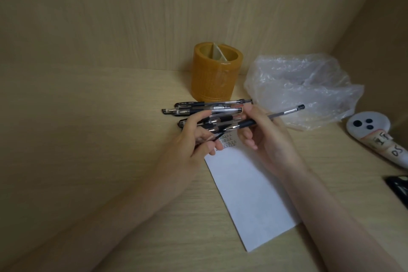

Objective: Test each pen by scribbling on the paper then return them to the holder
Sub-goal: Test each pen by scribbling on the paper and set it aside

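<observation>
An amber round pen holder (213,73) stands at the back of the desk against the wall. Several black-and-clear pens (212,106) lie in a pile just in front of it. A white sheet of paper (249,194) lies slanted on the desk, with small scribbles at its top end. My right hand (262,137) grips an uncapped pen (284,112) above the scribbles, tip pointing left. My left hand (194,137) pinches a black pen cap (212,138) close to that tip.
A crumpled clear plastic bag (302,86) lies right of the holder. A white controller-like object with labels (379,134) sits at the right edge, and a black object (398,185) below it. Wooden walls close in the back and right.
</observation>
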`<state>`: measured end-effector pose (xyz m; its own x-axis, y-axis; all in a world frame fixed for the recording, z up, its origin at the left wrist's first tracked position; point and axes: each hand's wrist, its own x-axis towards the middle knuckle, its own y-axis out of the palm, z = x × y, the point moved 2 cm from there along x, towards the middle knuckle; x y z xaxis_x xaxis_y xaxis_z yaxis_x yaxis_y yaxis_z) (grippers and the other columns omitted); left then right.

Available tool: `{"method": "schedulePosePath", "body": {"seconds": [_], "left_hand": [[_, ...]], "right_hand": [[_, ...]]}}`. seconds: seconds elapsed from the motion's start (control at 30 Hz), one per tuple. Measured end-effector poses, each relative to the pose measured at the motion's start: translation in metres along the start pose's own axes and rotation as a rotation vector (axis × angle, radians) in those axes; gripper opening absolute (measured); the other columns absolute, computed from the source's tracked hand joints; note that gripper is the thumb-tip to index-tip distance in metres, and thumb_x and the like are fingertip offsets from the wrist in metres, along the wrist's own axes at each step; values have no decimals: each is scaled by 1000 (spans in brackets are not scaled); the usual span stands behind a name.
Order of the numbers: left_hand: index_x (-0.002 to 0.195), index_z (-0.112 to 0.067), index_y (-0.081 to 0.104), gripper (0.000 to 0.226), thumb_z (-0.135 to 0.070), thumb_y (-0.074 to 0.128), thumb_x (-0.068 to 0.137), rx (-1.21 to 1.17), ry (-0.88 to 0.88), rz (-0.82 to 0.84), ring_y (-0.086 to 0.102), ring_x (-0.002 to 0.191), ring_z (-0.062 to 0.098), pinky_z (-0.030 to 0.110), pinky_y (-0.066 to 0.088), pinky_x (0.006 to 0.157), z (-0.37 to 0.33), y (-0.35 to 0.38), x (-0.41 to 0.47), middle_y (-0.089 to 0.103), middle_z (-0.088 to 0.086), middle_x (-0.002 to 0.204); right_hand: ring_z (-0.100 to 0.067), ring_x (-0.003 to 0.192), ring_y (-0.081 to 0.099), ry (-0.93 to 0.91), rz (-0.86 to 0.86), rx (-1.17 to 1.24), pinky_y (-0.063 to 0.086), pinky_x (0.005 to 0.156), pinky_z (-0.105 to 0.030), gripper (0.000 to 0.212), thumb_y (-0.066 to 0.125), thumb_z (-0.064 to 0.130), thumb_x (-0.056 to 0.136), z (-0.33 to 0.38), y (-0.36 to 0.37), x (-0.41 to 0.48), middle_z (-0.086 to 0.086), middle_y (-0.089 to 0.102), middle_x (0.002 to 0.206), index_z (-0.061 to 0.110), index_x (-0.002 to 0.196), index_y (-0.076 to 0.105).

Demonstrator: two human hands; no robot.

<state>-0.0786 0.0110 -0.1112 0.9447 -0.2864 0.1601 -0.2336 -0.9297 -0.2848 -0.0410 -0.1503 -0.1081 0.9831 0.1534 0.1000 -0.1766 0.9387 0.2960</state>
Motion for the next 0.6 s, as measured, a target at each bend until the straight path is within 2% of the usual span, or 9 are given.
{"method": "schedulePosePath", "body": {"seconds": [0.13, 0.23, 0.33, 0.43, 0.5, 0.6], "left_hand": [[127, -34, 28, 55, -2, 53, 89, -15, -2, 10, 61, 84, 4, 21, 47, 84, 1, 1, -1, 68, -10, 84], [127, -35, 28, 56, -5, 54, 89, -2, 3, 26, 62, 84, 2, 22, 48, 87, 2, 3, -2, 67, -16, 90], [126, -38, 29, 56, -6, 56, 88, 5, 3, 22, 63, 84, 3, 24, 49, 87, 3, 4, -2, 69, -13, 89], [127, -34, 33, 54, -6, 57, 88, 31, -2, 18, 64, 80, 2, 18, 49, 79, 2, 5, -3, 71, -7, 88], [121, -27, 44, 42, -6, 58, 87, 10, -26, -29, 64, 71, 0, 13, 48, 67, 2, 2, -3, 70, -3, 85], [94, -18, 66, 10, -14, 62, 86, 22, -59, -115, 64, 57, 6, 18, 51, 58, 2, -6, -1, 70, 1, 68]], "right_hand": [[-15, 36, 32, -6, -23, -70, 27, 38, -20, 29, 61, 24, 87, -2, 0, 0, -3, 41, 42, 9, 67, 47], [-15, 37, 32, -6, -10, -119, 27, 40, -20, 30, 62, 23, 88, -2, 1, -1, -3, 42, 43, 12, 63, 49], [-15, 37, 33, -22, 39, -204, 27, 41, -21, 30, 61, 21, 88, -3, 5, -3, -3, 44, 43, 14, 59, 53], [-14, 39, 35, -6, 98, -277, 28, 41, -18, 29, 67, 20, 85, -5, 8, -5, -6, 45, 45, 15, 59, 53], [-11, 42, 38, 14, 124, -282, 29, 43, -16, 21, 68, 19, 82, -6, 9, -6, -7, 46, 50, 14, 66, 56], [-7, 46, 44, 10, 104, -252, 32, 44, -13, 17, 74, 18, 78, -4, 7, -7, -3, 52, 54, 16, 68, 61]]}}
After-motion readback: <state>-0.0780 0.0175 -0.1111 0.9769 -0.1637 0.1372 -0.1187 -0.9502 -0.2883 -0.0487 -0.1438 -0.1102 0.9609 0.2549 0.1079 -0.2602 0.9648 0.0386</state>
